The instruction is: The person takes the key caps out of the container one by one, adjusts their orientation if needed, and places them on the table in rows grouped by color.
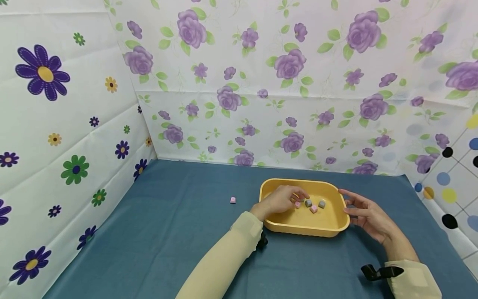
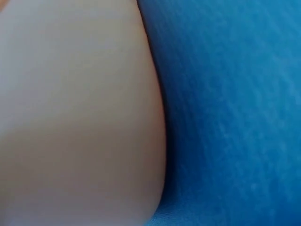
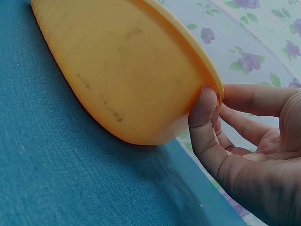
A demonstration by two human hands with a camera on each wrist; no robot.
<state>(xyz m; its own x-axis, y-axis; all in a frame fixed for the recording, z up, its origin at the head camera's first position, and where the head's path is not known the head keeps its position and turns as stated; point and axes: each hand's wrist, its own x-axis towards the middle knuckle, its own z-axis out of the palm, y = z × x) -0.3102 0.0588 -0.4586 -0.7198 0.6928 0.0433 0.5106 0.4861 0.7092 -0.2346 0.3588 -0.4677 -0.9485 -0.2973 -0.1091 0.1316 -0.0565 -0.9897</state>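
Observation:
A yellow plastic tray [image 1: 298, 229] with rounded corners stands on the blue cloth. My left hand [image 1: 281, 199] reaches over its left side, fingers loosely bent above a pink cube [image 1: 297, 204]; I see no cube between them. Further right in the tray lie another pink cube [image 1: 314, 209], a grey cube [image 1: 308, 203] and a second grey cube [image 1: 322, 204]. My right hand [image 1: 369, 216] pinches the tray's right rim between thumb and fingers, plain in the right wrist view. One pink cube [image 1: 233, 200] sits on the cloth left of the tray. The left wrist view shows no fingers.
Blue cloth [image 1: 179, 232] covers the table. A white sheet with purple roses [image 1: 231, 99] hangs behind it, and a daisy-patterned sheet [image 1: 74, 124] hangs at left. A dotted sheet [image 1: 455, 187] borders the right side. Black wrist mounts [image 1: 381, 273] sit at both cuffs.

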